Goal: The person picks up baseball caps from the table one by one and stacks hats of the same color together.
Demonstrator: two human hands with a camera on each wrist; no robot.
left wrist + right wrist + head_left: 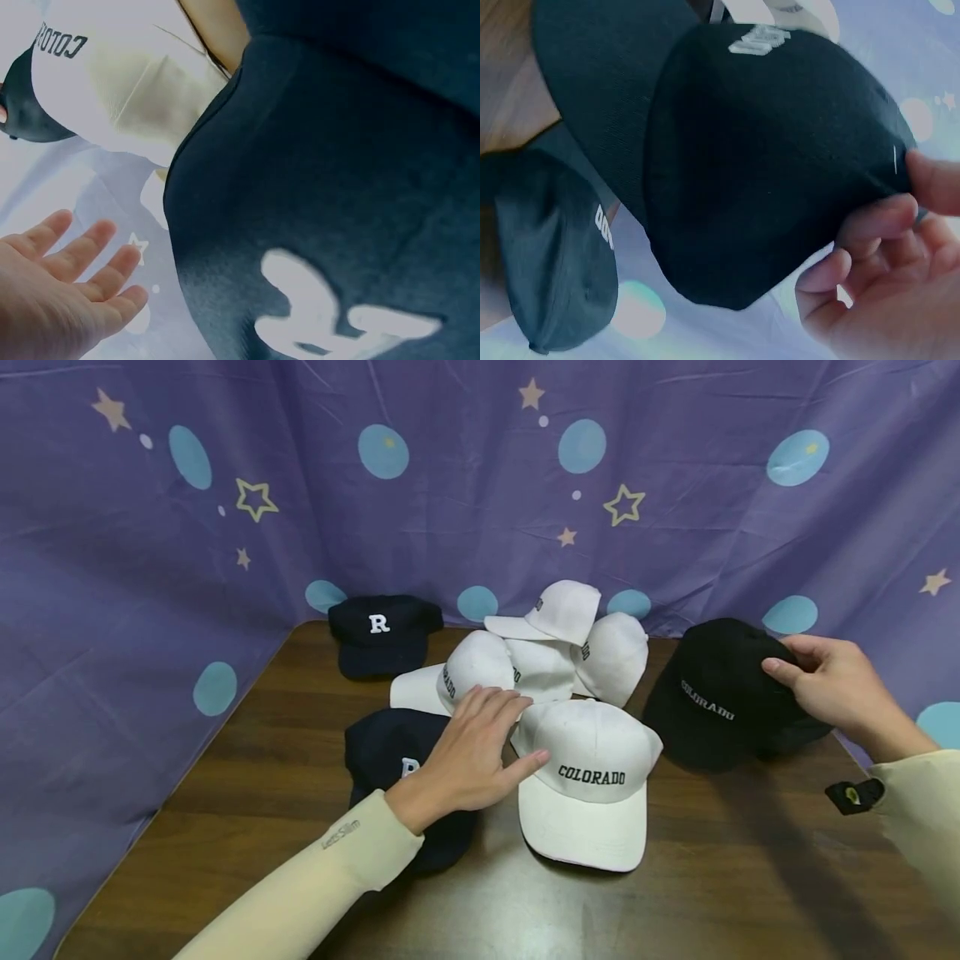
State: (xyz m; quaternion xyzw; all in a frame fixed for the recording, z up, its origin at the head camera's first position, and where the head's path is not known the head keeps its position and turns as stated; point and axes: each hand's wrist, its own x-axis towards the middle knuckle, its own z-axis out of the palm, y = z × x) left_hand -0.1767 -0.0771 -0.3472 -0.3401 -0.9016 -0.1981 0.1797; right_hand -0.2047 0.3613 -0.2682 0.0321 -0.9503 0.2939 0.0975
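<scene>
The right hand [836,681] pinches the black cap [723,664], long axis and brim [678,735] pointing near-left, left hand [476,756] relaxed

Free tabletop [727,877] at near right; white caps [581,739] a central obstacle

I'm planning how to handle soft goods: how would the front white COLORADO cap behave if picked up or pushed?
The front white cap looks like fabric, so probably light. Its crown stands domed, so it may hold shape, yet dent if pinched. Its wide brim spreads low over the table, so a push would likelier slide than roll it.
</scene>
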